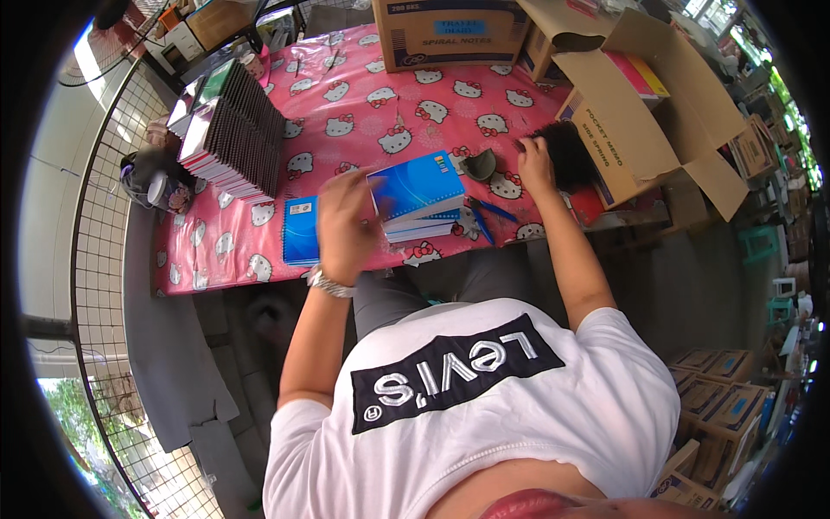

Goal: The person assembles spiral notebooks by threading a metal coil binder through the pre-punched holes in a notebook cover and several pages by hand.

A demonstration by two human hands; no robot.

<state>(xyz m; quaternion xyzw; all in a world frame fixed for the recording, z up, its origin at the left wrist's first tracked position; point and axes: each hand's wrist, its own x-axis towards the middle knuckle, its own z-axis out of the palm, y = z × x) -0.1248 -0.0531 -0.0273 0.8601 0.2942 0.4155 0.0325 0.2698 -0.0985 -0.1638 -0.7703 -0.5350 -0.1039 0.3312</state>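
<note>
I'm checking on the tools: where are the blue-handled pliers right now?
In the head view, just right of centre, the blue-handled pliers lie on the pink tablecloth, between the stacked blue notebooks and the right forearm.

The far carton has a blue label with dark capitals, a line of bold capitals below it and a small emblem toward the lower left. Two lines of dark capitals run along the side of the open carton at right. Large white letters, upside down, fill the black patch on the shirt. The top notebook shows small coloured lettering in its far right corner; the left notebook bears a white label, too small to read.
</note>
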